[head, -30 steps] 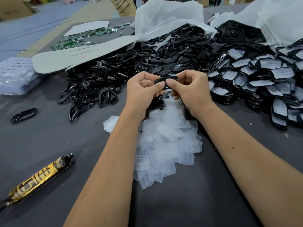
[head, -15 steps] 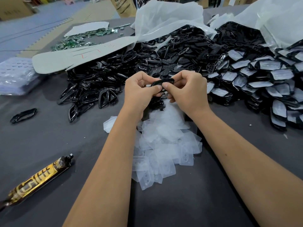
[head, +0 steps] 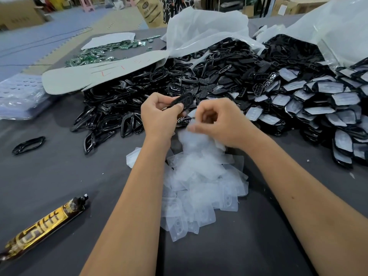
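Above the heap of translucent pads (head: 201, 176) on the grey table (head: 59, 176), the left hand (head: 159, 116) pinches a black shell piece (head: 182, 101) between thumb and curled fingers. The right hand (head: 221, 122), curled and blurred, hovers just beside it; whether it grips anything cannot be told. Piled black frames (head: 119, 116) crowd close behind.

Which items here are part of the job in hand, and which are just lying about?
In hand: black shell piece held by left hand; right hand at the clear pad pile.
Lying about: gold tube; green circuit boards; lone black ring; white bags.
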Available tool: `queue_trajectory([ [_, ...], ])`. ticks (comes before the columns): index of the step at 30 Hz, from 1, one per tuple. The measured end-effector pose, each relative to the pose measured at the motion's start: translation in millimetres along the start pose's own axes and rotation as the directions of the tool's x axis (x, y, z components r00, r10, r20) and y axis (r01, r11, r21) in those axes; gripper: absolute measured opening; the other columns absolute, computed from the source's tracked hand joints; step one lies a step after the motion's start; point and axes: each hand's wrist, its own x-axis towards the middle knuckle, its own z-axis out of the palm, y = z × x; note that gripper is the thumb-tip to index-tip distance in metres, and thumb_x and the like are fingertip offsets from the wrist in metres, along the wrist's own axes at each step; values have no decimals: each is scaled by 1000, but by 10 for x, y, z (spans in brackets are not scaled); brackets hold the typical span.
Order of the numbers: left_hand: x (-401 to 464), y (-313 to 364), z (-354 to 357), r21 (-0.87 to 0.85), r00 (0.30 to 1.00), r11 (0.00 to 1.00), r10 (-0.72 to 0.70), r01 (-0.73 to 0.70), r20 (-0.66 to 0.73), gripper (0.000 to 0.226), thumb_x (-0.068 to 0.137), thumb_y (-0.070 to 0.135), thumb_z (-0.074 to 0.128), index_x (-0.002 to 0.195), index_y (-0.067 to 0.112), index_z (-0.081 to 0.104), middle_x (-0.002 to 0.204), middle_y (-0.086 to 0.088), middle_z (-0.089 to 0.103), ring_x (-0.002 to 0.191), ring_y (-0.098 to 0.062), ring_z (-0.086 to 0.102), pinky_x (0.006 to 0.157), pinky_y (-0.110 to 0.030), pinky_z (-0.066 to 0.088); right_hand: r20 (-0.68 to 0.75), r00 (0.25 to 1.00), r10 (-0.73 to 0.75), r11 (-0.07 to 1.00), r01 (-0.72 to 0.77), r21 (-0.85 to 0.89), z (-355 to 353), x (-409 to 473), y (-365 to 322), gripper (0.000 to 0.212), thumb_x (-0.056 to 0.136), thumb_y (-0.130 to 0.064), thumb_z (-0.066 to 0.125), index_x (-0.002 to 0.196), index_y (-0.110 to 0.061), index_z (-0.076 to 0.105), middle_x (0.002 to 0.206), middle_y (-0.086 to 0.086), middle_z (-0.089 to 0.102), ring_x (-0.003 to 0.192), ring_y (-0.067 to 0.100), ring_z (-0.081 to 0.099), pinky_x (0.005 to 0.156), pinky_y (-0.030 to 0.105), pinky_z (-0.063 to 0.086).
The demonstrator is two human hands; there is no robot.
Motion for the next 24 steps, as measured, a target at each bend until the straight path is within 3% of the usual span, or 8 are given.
queue_trajectory([
  [3,2,1,-1,-30,1000,999,-30,30,-3,22,81,0,77,79,15,62,66,1,71,57,-11,67,50,-24,49,-236,964,119,959,-50,278,14,7,108,29,95,-19,77,81,-2,57,54,-5,58,43,13,47,43,24,36],
  [6,-4,10,6,-86,999,995,-53,54,3,22,83,-2,75,80,15,61,67,0,73,63,-16,73,47,-23,46,-279,936,216,895,-75,440,32,7,158,27,99,-24,72,81,-9,59,60,4,61,45,20,54,39,22,34],
  [10,-29,50,9,-187,998,981,-55,52,-12,24,85,-8,73,82,12,60,74,-6,72,65,-19,74,52,-21,50,-298,926,231,870,-59,490,63,7,209,22,99,-21,72,81,-9,68,63,0,58,53,12,54,42,21,38],
  [13,-39,94,-6,-272,999,962,-47,41,-17,26,86,-8,72,82,13,59,71,-1,69,65,-19,73,55,-20,50,-290,923,252,828,-51,559,41,5,219,17,101,-18,68,96,-2,72,61,-1,58,50,10,49,43,20,36],
  [17,-57,106,-6,-294,1000,955,-31,30,-1,27,87,-9,71,82,13,57,69,1,68,66,-20,72,56,-21,50,-273,922,274,806,-65,589,34,-1,213,7,100,-6,66,104,-6,71,66,0,64,55,13,55,45,21,39],
  [24,-56,51,18,-216,998,975,-35,47,57,22,87,-11,68,92,10,65,80,-5,74,62,-16,71,54,-18,49,-287,919,271,821,-65,567,36,1,202,26,89,8,74,113,-1,67,70,4,71,63,19,65,51,24,48],
])
